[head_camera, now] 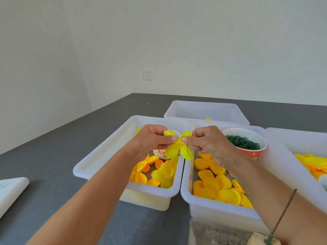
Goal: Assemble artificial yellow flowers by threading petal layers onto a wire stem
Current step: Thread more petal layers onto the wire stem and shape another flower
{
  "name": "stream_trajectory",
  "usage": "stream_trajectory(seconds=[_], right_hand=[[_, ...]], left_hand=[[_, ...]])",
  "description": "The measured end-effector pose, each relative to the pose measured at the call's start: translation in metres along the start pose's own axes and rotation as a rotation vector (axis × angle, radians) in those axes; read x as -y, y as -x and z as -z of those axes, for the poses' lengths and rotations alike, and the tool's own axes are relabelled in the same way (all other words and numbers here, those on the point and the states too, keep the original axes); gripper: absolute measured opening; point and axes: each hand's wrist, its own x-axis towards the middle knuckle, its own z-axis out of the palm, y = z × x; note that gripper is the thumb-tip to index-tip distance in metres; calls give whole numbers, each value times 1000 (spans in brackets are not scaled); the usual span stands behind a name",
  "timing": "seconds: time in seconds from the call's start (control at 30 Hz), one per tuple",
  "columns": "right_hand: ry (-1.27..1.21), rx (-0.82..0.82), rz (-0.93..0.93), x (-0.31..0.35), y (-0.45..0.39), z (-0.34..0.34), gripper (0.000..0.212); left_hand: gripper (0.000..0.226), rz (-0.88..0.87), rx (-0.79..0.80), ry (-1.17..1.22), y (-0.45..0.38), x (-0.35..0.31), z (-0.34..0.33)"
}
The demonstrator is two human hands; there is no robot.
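Held a yellow petal layer (179, 147) up between both hands, above the gap where 2 white bins met. Pinched its upper left side with the left hand (153, 140), thumb and fingers curled round the lobe. Pinched its upper right side with the right hand (208, 140), thumb tip pressed close to the centre, fingers curled behind. Hung 2 lower lobes down free below the thumbs. Kept a thin wire stem (283, 212) slanted across the right forearm, its green end (269, 238) low near the bottom edge; cannot tell how it was held there. Lay underneath the left forearm the left bin (106, 145), with orange and yellow petal layers (155, 174) heaped at its near end and a paper cup (160, 153) with red print mostly hidden behind the held layer. Sat just beside it the right bin (187, 188), touching or nearly so, with more orange-yellow petal layers (217, 188) and a red paper cup (247, 144) full of small dark green rings (243, 142). Stood behind these a 3rd bin (205, 110), a scrap of yellow showing inside. Reached in from the right edge a 4th bin (297, 137) with yellow petals (311, 161). Rested all on a dark grey desk (53, 147), a white object (10, 191) at its left edge, a wall socket (147, 74) on the white wall beyond.
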Motion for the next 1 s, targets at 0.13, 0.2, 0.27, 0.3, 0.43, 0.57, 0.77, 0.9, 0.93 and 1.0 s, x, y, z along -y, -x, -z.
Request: stream_trajectory(seconds=[0.13, 0.2, 0.27, 0.3, 0.43, 0.57, 0.77, 0.9, 0.93, 1.0], right_hand=[[-26, -34, 17, 0, 0, -1, 29], [-75, -61, 19, 1, -1, 0, 30], [-110, -79, 14, 1, -1, 0, 28], [-125, -90, 10, 1, -2, -1, 27], [-221, -92, -11, 3, -2, -2, 24], [-241, 3, -38, 3, -2, -4, 19], [-275, 151, -43, 6, 1, -2, 8], [-285, 240, -52, 8, 3, -5, 10], [-284, 241, -59, 9, 4, -6, 14], [-280, 223, -65, 10, 4, -7, 17]], left_hand=[[20, -6, -39, -59, -1, 0, -1], [27, 30, -118, -107, -3, 1, 0], [22, 78, -136, -287, -5, 3, 1], [13, 95, -83, -427, -4, 5, 2], [32, 141, 256, -885, 1, 15, 1], [25, 208, 301, -967, 2, 16, 2], [15, 372, 235, -909, 4, 12, 8], [25, 536, 243, -969, 7, 7, 10], [24, 572, 264, -976, 8, 7, 10], [21, 576, 233, -927, 11, 6, 11]])
